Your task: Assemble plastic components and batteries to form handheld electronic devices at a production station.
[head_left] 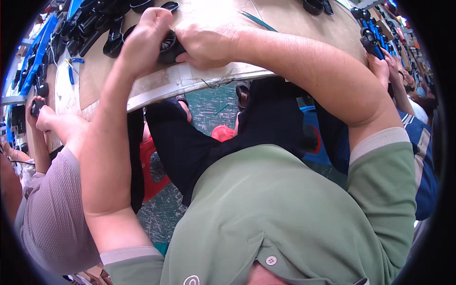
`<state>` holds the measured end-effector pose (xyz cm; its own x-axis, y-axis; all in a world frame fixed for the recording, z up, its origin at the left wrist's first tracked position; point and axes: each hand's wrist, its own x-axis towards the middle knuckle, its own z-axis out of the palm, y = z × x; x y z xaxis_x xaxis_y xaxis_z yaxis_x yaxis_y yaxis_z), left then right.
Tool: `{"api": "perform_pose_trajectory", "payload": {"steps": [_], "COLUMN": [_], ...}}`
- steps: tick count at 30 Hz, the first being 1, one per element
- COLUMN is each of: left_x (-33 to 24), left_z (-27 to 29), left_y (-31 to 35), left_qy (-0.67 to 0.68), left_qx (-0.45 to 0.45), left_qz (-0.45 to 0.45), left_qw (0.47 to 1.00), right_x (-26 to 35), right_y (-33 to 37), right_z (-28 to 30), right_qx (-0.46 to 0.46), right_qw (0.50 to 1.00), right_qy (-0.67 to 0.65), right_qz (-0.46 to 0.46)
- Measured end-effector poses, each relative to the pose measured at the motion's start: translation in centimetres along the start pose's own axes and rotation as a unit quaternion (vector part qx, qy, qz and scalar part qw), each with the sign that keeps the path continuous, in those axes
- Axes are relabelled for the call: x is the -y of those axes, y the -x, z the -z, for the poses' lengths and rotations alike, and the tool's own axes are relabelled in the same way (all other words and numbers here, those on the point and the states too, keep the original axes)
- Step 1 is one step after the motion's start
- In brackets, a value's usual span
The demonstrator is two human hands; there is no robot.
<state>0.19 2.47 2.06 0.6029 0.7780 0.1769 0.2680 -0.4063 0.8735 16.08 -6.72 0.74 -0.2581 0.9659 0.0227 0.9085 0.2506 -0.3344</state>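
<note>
Near the table's front edge, a black plastic housing (pixel 168 53) with a round, vaned opening is between my two hands. My left hand (pixel 148 42) is closed on its left side, slightly blurred. From the right, my right hand (pixel 205 43) closes round the same housing, its thumb low by the table edge. Fingers and knuckles cover much of the part. Just left of my left hand lies another black housing (pixel 113 43) with a rounded, hollow end and a handle.
Black housings (pixel 90 23) pile up at the far left of the brown tabletop (pixel 228 14). Blue-handled pliers (pixel 71 73) lie left; a thin green tool (pixel 257 21) lies beyond my right wrist. Co-workers sit on both sides, one hand (pixel 43 116) holding a black part. Red stool (pixel 152 175) below.
</note>
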Motion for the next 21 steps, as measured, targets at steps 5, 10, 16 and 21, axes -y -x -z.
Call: {"api": "perform_pose_trajectory", "payload": {"steps": [5,10,16,21], "left_x": [3.1,3.4,2.1,0.0], "left_z": [-0.1,-1.7,-1.1,-0.9], "left_y": [-4.2,-3.9,-3.3,-2.5], "left_qy": [-0.071,-0.087,-0.114,-0.153], "left_qx": [0.059,0.000,-0.011,0.003], "left_qz": [0.076,0.030,0.078,0.095], "left_qw": [0.993,0.996,0.990,0.984], "right_x": [1.4,-1.0,1.4,0.8], "right_y": [0.1,-0.9,-0.5,-0.9], "right_z": [1.1,-2.1,0.8,0.0], "right_qx": [0.019,-0.082,-0.048,-0.029], "right_qw": [1.000,0.993,0.995,0.998], "right_qy": [0.010,-0.071,-0.085,-0.049], "right_qz": [-0.021,0.037,-0.009,-0.033]}}
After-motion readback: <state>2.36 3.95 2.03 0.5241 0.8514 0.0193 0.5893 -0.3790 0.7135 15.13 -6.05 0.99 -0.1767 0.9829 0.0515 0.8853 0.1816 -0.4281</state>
